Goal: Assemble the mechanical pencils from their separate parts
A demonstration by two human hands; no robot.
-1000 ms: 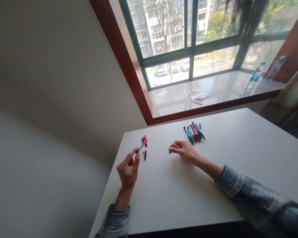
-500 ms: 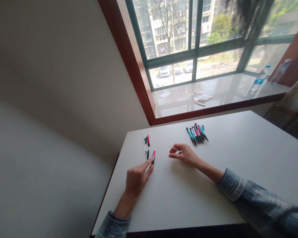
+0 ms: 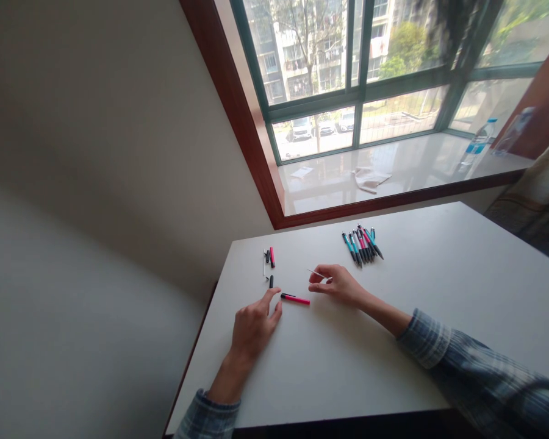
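A pink pen barrel [image 3: 297, 299] with a black clip lies on the white table [image 3: 375, 353], roughly crosswise, between my two hands. My left hand [image 3: 254, 323] is just left of it, thumb and forefinger apart with nothing between them. Close to that forefinger stands out a black pen grip [image 3: 271, 281]. My right hand [image 3: 341, 285], above the table to the right, pinches a thin pale pen refill [image 3: 316, 272] whose end points up and left.
Farther back on the left lie another pink barrel [image 3: 272, 257], a black grip [image 3: 268, 256] and a thin white refill [image 3: 264, 263]. Several assembled teal and pink pens [image 3: 362, 246] lie bunched near the back edge. Bottles [image 3: 479, 143] and a cloth [image 3: 370, 179] are on the windowsill.
My left hand has let go of the pink barrel, which has turned from upright-pointing to lying crosswise toward the right. My right hand still pinches the refill in about the same place.
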